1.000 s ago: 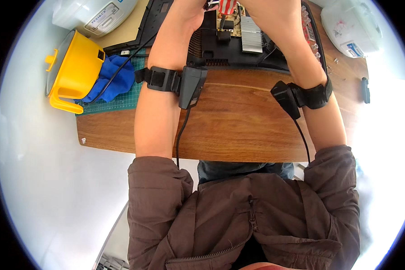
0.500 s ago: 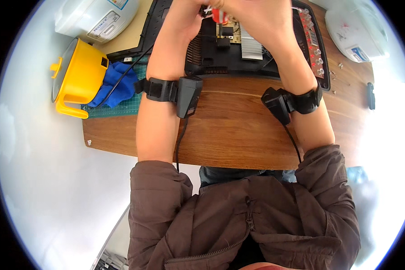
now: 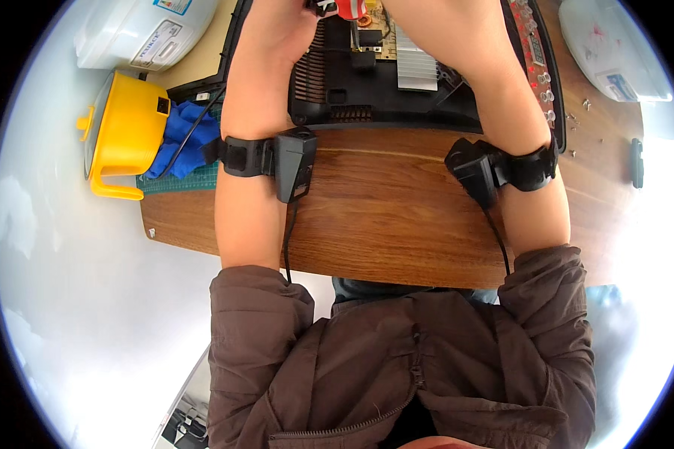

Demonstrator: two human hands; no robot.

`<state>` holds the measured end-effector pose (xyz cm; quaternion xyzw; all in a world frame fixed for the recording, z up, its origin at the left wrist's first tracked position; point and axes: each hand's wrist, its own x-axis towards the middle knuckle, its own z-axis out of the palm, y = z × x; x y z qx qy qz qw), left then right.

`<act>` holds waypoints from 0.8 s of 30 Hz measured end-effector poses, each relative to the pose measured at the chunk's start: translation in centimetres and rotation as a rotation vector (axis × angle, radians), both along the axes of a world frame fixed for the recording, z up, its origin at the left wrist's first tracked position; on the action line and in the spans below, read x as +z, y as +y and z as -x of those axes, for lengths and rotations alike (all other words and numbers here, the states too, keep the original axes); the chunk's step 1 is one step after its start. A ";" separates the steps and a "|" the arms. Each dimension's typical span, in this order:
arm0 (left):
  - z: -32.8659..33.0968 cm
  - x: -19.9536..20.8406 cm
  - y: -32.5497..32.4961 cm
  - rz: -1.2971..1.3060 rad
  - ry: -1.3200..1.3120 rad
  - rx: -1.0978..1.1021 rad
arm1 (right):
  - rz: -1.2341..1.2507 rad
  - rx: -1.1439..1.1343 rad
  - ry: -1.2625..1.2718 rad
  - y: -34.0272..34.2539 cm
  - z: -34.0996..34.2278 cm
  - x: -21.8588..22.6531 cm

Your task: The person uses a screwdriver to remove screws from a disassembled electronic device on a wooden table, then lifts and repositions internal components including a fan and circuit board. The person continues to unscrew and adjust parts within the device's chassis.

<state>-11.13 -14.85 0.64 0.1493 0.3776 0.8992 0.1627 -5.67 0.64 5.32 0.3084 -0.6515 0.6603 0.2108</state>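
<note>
The left hand point(image 3: 292, 31) and right hand point(image 3: 438, 24) extend over a black housing point(image 3: 404, 106), fingers out of view above; how far each is open, and whether either grips the red-and-white tool handle point(image 3: 350, 9) between them, cannot be told. The housing, bearing a circuit board point(image 3: 387, 49) and finned heatsink point(image 3: 416, 69), lies back from the near edge of the wooden table point(image 3: 389, 209); screws point(image 3: 586, 104) lie toward its right edge.

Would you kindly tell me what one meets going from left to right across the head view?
Yellow lidded pot, crumpled blue cloth, left hand, red-and-white-handled screwdriver, silver metal heatsink, long red circuit board, dark-green oblong object.
</note>
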 end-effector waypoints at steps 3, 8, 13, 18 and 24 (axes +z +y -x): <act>-0.7 0.2 0.9 0.005 0.182 0.085 | -0.052 -0.140 -0.003 0.0 -1.1 1.0; 0.4 -0.3 -1.0 0.226 0.166 0.086 | -0.055 -0.118 0.068 -0.4 -0.3 0.1; 1.4 -0.8 -1.1 -0.001 0.158 -0.093 | -0.166 -0.216 0.260 0.7 0.6 -0.2; 0.4 -0.7 -1.0 -0.024 0.064 -0.083 | -0.046 -0.107 0.019 -0.2 -2.0 1.4; 1.0 -1.1 -0.9 -0.066 0.091 -0.115 | -0.222 -0.315 0.433 -0.7 -0.2 -0.1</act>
